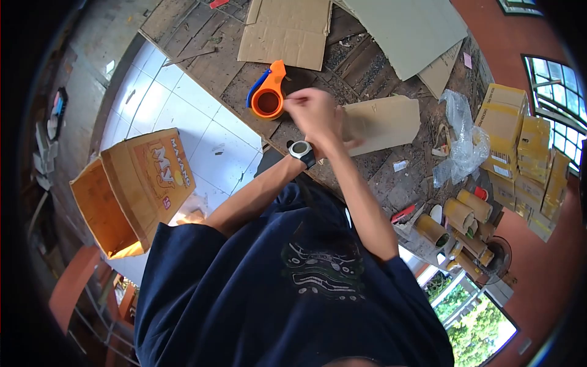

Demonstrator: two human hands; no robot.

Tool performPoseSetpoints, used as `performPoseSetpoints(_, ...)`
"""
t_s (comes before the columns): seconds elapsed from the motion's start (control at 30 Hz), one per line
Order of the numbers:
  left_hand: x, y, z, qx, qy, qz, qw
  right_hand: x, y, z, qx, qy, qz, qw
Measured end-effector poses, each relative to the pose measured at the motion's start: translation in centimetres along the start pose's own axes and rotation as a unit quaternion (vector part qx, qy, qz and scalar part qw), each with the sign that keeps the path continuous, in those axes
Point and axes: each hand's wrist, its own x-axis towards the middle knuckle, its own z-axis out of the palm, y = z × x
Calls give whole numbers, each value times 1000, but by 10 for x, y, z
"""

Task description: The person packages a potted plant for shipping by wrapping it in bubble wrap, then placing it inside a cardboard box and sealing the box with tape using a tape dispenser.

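An orange tape dispenser (276,76) with a blue part along its left side lies on the worn wooden tabletop. My right hand (315,110) is closed beside it, fingertips pinched at the right edge of its round tape roll. Slight blur hides what is between those fingers. Crossing beneath my right wrist, my left hand (353,144) is mostly covered, with a watch (299,148) on its wrist. The few fingers that show grip the left end of a brown cardboard piece (388,122), which extends to the right over the table.
Flat cardboard sheets (287,30) lie at the table's far side, a grey board (406,30) to their right. Bubble wrap (458,140), taped boxes (504,122) and several cardboard tubes (458,214) sit at right. An open carton (143,177) stands left, off the table.
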Motion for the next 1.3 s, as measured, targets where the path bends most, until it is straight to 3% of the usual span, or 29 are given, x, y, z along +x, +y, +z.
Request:
performPoseSetpoints(0.03,2,5,7,7,59,-20,998,25,-21,15,-143,-211,82,963)
performPoseSetpoints(0.1,2,7,0,-17,16,-53,998,45,-8,86,-169,-156,99,968)
performPoseSetpoints(0.2,-8,8,1,-88,83,-54,991,69,7,153,-171,-31,179,968)
performPoseSetpoints(0.3,-21,10,5,-169,169,-30,971,69,22,166,-116,55,226,966)
performPoseSetpoints(0.37,-24,8,9,-212,223,-16,951,63,31,172,-132,99,203,965)
performPoseSetpoints(0.43,-25,8,4,-283,222,-57,931,52,29,164,-152,122,177,965)
performPoseSetpoints(0.47,-24,8,1,-318,220,-76,919,42,25,152,-121,83,194,970)
performPoseSetpoints(0.57,-22,5,16,-373,247,-93,889,13,61,116,172,-11,20,985)
performPoseSetpoints(0.6,-24,12,4,-477,216,-132,842,-7,37,82,327,-48,77,941)
performPoseSetpoints(0.63,-25,14,8,-498,210,-136,830,-29,11,46,474,-84,129,867)
performPoseSetpoints(0.7,-25,8,22,-538,199,-149,805,-58,35,2,478,-1,76,875)
performPoseSetpoints(0.77,-23,-1,38,-573,194,-161,780,-90,39,-57,557,-10,63,828)
performPoseSetpoints(0.83,-26,9,8,-465,208,-119,852,-116,58,-101,536,35,56,842)
performPoseSetpoints(0.87,-27,10,12,-391,229,-112,884,-126,73,-115,470,90,45,877)
performPoseSetpoints(0.93,-29,11,13,-295,222,-103,924,-138,101,-132,298,204,50,931)
performPoseSetpoints(0.97,-30,8,10,-276,194,-102,936,-140,110,-135,161,263,-11,951)
performPoseSetpoints(1.03,-30,8,-1,-260,142,-97,950,-137,117,-139,-120,363,-127,915)
performPoseSetpoints(1.07,-32,9,-8,-263,116,-95,953,-138,139,-140,-180,374,-97,905)
performPoseSetpoints(1.17,-39,11,-13,-235,95,-50,966,-119,168,-145,-313,375,-167,857)
performPoseSetpoints(1.3,-45,15,-12,-215,95,17,972,-83,181,-147,-326,324,-254,851)
